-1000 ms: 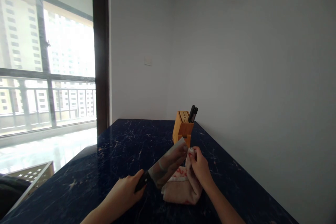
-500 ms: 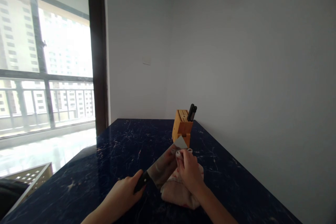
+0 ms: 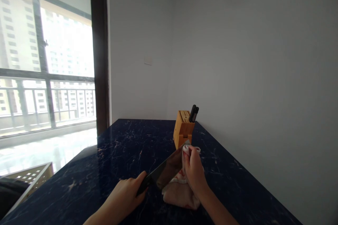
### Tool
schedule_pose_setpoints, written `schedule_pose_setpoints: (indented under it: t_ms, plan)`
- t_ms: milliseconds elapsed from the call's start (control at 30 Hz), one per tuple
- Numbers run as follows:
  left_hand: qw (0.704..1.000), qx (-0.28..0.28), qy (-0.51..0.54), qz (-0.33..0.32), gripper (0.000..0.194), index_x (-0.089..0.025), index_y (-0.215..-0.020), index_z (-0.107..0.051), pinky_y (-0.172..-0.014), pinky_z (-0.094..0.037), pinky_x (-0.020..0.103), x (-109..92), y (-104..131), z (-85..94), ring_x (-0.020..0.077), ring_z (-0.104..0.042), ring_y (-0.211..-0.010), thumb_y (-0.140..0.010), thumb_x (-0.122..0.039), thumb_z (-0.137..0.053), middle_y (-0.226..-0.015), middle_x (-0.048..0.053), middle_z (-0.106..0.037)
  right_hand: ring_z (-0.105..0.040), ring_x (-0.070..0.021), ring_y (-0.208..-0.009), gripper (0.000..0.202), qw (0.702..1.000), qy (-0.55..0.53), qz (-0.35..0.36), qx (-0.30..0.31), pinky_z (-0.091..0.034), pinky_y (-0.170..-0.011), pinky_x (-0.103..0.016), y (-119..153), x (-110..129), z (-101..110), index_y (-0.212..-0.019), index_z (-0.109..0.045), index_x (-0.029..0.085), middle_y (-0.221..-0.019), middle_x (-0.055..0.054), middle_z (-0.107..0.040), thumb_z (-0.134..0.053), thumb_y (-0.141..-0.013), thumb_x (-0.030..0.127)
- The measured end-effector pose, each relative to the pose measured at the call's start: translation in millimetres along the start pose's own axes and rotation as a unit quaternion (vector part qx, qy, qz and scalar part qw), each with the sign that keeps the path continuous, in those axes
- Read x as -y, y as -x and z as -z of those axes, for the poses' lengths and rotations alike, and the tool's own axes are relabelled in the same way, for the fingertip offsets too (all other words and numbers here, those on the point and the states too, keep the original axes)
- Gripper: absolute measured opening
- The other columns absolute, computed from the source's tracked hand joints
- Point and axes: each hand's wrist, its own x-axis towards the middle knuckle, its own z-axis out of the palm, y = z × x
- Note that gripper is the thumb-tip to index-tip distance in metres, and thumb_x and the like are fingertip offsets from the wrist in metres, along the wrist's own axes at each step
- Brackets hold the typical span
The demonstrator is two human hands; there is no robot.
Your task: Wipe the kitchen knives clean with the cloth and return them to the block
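Note:
My left hand (image 3: 129,191) is closed around the black handle of a cleaver (image 3: 169,168), whose wide blade points up and to the right. Near the blade's far end, my right hand (image 3: 194,168) pinches a pale cloth (image 3: 181,195) with reddish marks and presses it against the metal. The rest of the cloth hangs down below the blade toward the table. Just beyond the blade tip stands a wooden knife block (image 3: 183,128) with black handles (image 3: 194,113) sticking out of its right side.
The dark blue marbled table (image 3: 132,144) runs away to the corner of grey walls. Along its right side is the wall (image 3: 250,77). At lower left stands a light perforated chair or basket (image 3: 34,179) with something dark on it. A large window (image 3: 66,52) fills the left.
My right hand has slid with the cloth toward the blade's tip, a little to the right. The blade has tilted and looks narrower and darker. My left hand has barely moved.

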Motion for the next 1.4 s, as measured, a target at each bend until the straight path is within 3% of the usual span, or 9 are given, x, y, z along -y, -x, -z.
schedule_pose_setpoints:
  t_ms: [100, 267, 433, 700, 933, 1100, 1400]
  plan:
    - [1.0, -0.009, 0.02, 0.001, 0.021, -0.025, -0.099, -0.049, -0.057, -0.041, 0.022, 3, -1, -2.3, 0.0194, -0.066, -0.072, -0.082, -0.032, -0.038, -0.076, 0.001, -0.069, -0.053, -0.0208, -0.092, 0.017, 0.998, 0.006, 0.035, 0.053, -0.043, -0.08, -0.038, 10, 11, -7, -0.101, -0.047, 0.02, -0.096, -0.008, -0.056, -0.039, -0.085, 0.023]
    - [0.999, -0.01, 0.032, 0.016, 0.023, -0.025, -0.101, -0.049, -0.057, -0.04, 0.022, 7, -2, -6.8, 0.019, -0.066, -0.073, -0.082, -0.032, -0.039, -0.078, 0.001, -0.069, -0.052, -0.0208, -0.096, 0.031, 0.984, 0.016, 0.123, 0.127, -0.041, -0.083, -0.038, 30, 42, -11, -0.107, -0.046, 0.022, -0.101, -0.006, -0.056, -0.044, -0.078, 0.009]
    - [0.998, 0.001, 0.048, 0.029, 0.023, -0.025, -0.102, -0.048, -0.062, -0.042, 0.023, 9, -3, -9.2, 0.0202, -0.066, -0.081, -0.082, -0.032, -0.039, -0.086, 0.002, -0.069, -0.054, -0.0196, -0.091, 0.03, 0.963, 0.042, 0.189, 0.189, -0.04, -0.085, -0.037, 44, 59, -14, -0.102, -0.051, 0.023, -0.094, -0.003, -0.059, -0.047, -0.077, 0.007]
    - [0.998, -0.008, 0.056, 0.015, 0.018, -0.025, -0.094, -0.049, -0.057, -0.04, 0.022, 3, 0, -7.8, 0.0186, -0.066, -0.072, -0.082, -0.033, -0.038, -0.077, 0.001, -0.069, -0.054, -0.0257, -0.088, 0.027, 0.982, 0.12, 0.121, 0.077, -0.041, -0.078, -0.044, 34, 36, -27, -0.103, -0.051, 0.018, -0.093, -0.009, -0.059, -0.046, -0.079, 0.008]
    - [0.996, -0.013, 0.087, 0.003, 0.019, -0.025, -0.096, -0.049, -0.055, -0.039, 0.022, 3, -1, -10.6, 0.0193, -0.066, -0.074, -0.083, -0.033, -0.038, -0.079, 0.001, -0.069, -0.053, -0.0219, -0.092, 0.028, 0.97, 0.047, 0.172, 0.168, -0.04, -0.085, -0.039, 46, 63, -20, -0.103, -0.053, 0.023, -0.094, -0.005, -0.059, -0.048, -0.079, 0.01]
    - [0.997, -0.018, 0.077, 0.014, 0.019, -0.024, -0.096, -0.05, -0.054, -0.038, 0.022, 5, -2, -14.0, 0.0193, -0.066, -0.072, -0.083, -0.033, -0.038, -0.078, 0.001, -0.069, -0.054, -0.0219, -0.086, 0.019, 0.972, 0.06, 0.148, 0.173, -0.037, -0.086, -0.042, 43, 66, -18, -0.092, -0.057, 0.023, -0.086, -0.003, -0.06, -0.052, -0.078, 0.012]
    - [0.995, -0.026, 0.093, 0.017, 0.018, -0.025, -0.092, -0.051, -0.054, -0.037, 0.022, 7, -4, -19.2, 0.0201, -0.066, -0.072, -0.081, -0.035, -0.041, -0.076, 0.001, -0.069, -0.053, -0.0183, -0.088, 0.018, 0.978, -0.041, 0.082, 0.19, -0.038, -0.084, -0.034, 45, 65, -20, -0.074, -0.055, 0.019, -0.085, -0.002, -0.059, -0.053, -0.07, 0.002]
